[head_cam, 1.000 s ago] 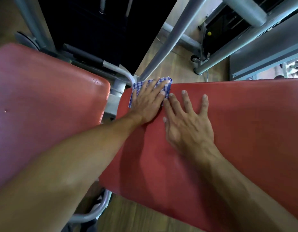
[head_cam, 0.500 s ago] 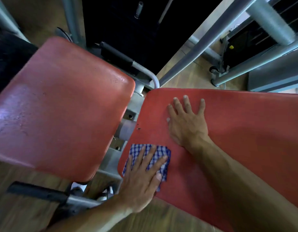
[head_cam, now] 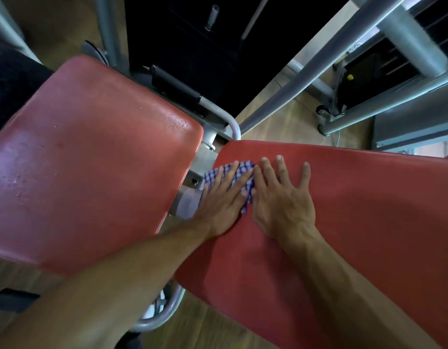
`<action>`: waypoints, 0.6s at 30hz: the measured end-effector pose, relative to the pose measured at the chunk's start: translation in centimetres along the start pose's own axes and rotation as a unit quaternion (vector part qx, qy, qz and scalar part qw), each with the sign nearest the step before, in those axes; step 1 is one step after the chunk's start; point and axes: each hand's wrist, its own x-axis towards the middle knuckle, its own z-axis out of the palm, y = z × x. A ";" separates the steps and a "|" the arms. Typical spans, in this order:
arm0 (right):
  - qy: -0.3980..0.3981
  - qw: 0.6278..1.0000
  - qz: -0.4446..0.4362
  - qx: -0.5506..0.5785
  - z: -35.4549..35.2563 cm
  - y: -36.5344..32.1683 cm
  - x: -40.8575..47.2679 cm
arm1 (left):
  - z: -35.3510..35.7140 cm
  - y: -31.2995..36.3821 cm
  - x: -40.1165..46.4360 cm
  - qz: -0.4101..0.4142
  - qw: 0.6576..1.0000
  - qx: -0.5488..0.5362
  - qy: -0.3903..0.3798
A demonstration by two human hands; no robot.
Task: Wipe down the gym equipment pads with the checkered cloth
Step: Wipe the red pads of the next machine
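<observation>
Two red gym pads fill the view. My left hand [head_cam: 221, 197] lies flat with straight fingers on the folded blue-and-white checkered cloth [head_cam: 243, 177], pressing it onto the far left part of the right pad [head_cam: 356, 222]. The cloth hangs slightly over the pad's left edge. My right hand [head_cam: 284, 197] rests flat on the same pad right beside the cloth, fingers spread. The left pad [head_cam: 87, 159] is shiny with damp specks near its far corner.
A grey metal frame and bracket [head_cam: 205, 147] sit in the gap between the pads. A black weight stack [head_cam: 192, 41] stands behind. Slanted grey steel tubes [head_cam: 318, 61] cross at the upper right over a wooden floor [head_cam: 288, 122]. A curved tube [head_cam: 165, 316] runs below.
My left hand has slid the cloth from the pad's near left corner back up to the far left area, beside my right hand. The right hand has stayed flat on the pad.
</observation>
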 end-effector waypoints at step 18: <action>0.007 1.000 0.008 0.002 0.1 -0.4 0.6 | -1.7 -3.0 6.5 0.031 0.998 0.003 0.053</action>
